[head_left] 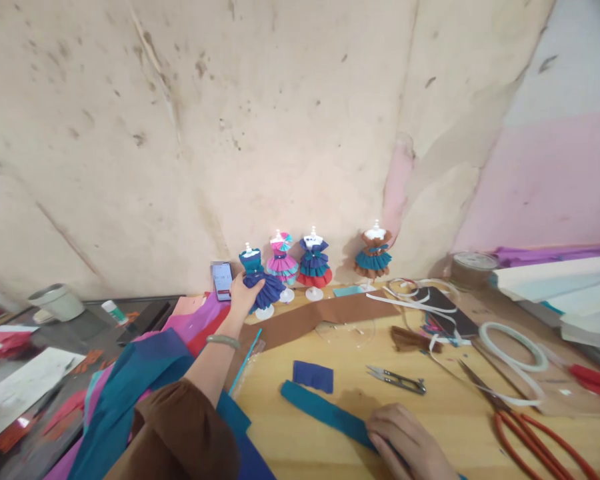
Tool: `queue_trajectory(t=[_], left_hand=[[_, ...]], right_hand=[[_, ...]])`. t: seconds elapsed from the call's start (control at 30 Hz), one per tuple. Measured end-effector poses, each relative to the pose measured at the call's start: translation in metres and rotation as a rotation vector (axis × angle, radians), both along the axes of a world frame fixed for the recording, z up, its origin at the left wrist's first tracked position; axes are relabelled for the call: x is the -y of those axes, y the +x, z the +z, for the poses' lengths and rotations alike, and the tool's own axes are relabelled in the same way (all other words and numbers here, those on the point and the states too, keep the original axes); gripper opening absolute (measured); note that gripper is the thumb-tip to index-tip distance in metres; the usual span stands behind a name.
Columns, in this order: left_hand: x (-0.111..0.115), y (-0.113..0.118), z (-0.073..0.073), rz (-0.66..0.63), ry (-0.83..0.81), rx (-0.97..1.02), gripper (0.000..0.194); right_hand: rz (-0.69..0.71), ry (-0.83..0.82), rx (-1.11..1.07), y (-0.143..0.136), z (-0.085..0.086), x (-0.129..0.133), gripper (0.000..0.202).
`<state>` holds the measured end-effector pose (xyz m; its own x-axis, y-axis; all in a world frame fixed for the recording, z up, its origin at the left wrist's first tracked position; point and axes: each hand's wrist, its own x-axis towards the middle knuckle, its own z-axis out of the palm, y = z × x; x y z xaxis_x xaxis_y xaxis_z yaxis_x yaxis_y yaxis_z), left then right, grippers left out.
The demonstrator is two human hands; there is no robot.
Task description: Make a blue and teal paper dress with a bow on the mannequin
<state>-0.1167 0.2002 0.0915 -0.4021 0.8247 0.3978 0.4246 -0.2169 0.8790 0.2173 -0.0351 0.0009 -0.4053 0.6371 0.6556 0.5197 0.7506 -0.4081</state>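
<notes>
My left hand (244,293), with a bangle on the wrist, reaches to the back of the table. Its thumb and fingers close on the blue skirt of a miniature dress form (253,263) with a teal top. In the lower right, my right hand (405,437) has its fingers bent and together over the end of a teal strip (325,410), which looks like crepe paper. Just behind that strip lies a small dark blue piece (313,377). Thread snips (397,379) rest to its right, and a long brown strip (310,317) stretches across behind them.
Three more dressed forms stand along the wall: pink (281,257), navy and red (315,263), brown and teal (374,255). A phone (223,281) leans at the left. Orange-handled scissors (525,427), a tape roll (513,347) and white ribbon lie right. Coloured sheets (150,367) pile up left.
</notes>
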Motion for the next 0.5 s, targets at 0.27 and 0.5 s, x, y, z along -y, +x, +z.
queue_trajectory(t=[0.27, 0.5], left_hand=[[0.005, -0.002, 0.003, -0.100, 0.001, 0.106, 0.045], [0.042, -0.002, 0.028, -0.273, -0.007, 0.308, 0.054]], right_hand=[[0.030, -0.005, -0.006, -0.009, 0.002, 0.004, 0.012], [0.010, -0.116, -0.011, -0.012, 0.008, 0.011, 0.018]])
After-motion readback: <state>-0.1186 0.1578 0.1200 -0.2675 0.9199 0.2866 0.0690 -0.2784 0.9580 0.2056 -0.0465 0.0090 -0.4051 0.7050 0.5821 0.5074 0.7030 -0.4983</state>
